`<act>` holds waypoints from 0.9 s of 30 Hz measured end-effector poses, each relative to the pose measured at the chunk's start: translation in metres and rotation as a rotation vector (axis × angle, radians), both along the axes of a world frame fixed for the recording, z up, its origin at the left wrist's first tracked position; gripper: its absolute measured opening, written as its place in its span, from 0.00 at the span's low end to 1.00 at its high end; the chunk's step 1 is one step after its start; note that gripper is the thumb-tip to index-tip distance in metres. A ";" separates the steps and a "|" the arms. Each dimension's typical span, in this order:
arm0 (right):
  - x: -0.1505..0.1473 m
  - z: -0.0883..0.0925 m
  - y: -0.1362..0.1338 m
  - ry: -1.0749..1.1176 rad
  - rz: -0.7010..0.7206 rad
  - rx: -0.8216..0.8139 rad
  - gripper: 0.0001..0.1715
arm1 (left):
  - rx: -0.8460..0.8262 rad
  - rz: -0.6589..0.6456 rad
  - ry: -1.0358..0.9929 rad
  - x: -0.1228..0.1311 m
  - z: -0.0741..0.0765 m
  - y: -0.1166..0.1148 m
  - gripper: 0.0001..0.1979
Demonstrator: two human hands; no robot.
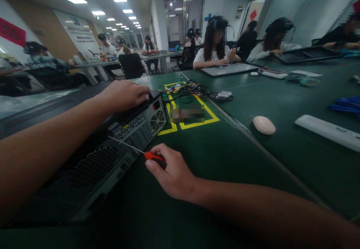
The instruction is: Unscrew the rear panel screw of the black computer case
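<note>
A black computer case [92, 159] lies on the green table at the left, its rear panel with a fan grille [158, 120] facing right. My left hand [126, 94] rests on the upper part of the case, its fingers curled down at the far rear corner. In my right hand [176, 170] is a screwdriver [154, 156] with a red and black handle, fingers closed round it. The screwdriver's long shaft points left and reaches over the case's rear edge; its tip lies near the dark opening, and I cannot tell whether it touches a screw.
Beyond the case, a bundle of cables [194, 87] lies by yellow tape [201, 124] on the table [225, 155]. A pale rounded object [264, 125] and a long white bar [332, 131] lie to the right. Across the table, a person [215, 50] handles a flat panel [229, 69].
</note>
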State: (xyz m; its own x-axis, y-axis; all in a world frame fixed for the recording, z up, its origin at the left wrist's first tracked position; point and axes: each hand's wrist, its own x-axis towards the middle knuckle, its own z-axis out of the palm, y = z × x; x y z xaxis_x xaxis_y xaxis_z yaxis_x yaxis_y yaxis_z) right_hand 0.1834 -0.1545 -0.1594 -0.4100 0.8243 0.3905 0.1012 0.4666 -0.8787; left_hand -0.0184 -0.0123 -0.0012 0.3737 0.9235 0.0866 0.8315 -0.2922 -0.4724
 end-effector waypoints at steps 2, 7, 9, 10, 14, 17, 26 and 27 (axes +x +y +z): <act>0.000 0.000 0.000 0.002 0.002 0.005 0.10 | 0.004 -0.002 0.007 0.000 0.000 0.000 0.31; -0.001 -0.002 -0.001 0.011 0.002 0.042 0.11 | -0.012 -0.008 -0.018 0.000 0.001 -0.001 0.30; -0.001 -0.003 0.000 0.010 0.005 0.061 0.12 | -0.011 -0.019 -0.015 0.000 0.001 -0.001 0.30; -0.002 -0.003 0.000 0.010 0.006 0.066 0.13 | -0.006 -0.022 -0.009 0.000 0.001 -0.001 0.30; -0.002 -0.003 0.000 0.033 0.021 0.033 0.12 | 0.008 -0.001 -0.001 -0.001 0.000 0.000 0.31; -0.002 -0.003 -0.001 0.044 0.023 -0.016 0.15 | 0.000 -0.001 -0.018 -0.001 0.000 0.000 0.31; -0.003 -0.005 0.000 0.046 0.031 -0.044 0.09 | -0.011 0.012 -0.064 -0.002 -0.001 0.002 0.31; -0.003 -0.005 0.000 0.050 0.033 -0.043 0.09 | -0.008 0.015 -0.066 -0.003 -0.001 0.002 0.31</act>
State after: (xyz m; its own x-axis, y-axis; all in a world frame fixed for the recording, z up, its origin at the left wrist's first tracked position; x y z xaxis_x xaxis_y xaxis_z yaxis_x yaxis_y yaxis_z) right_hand 0.1805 -0.1543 -0.1642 -0.4178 0.8272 0.3757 0.0424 0.4309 -0.9014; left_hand -0.0210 -0.0103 -0.0025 0.3536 0.9297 0.1035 0.8651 -0.2829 -0.4142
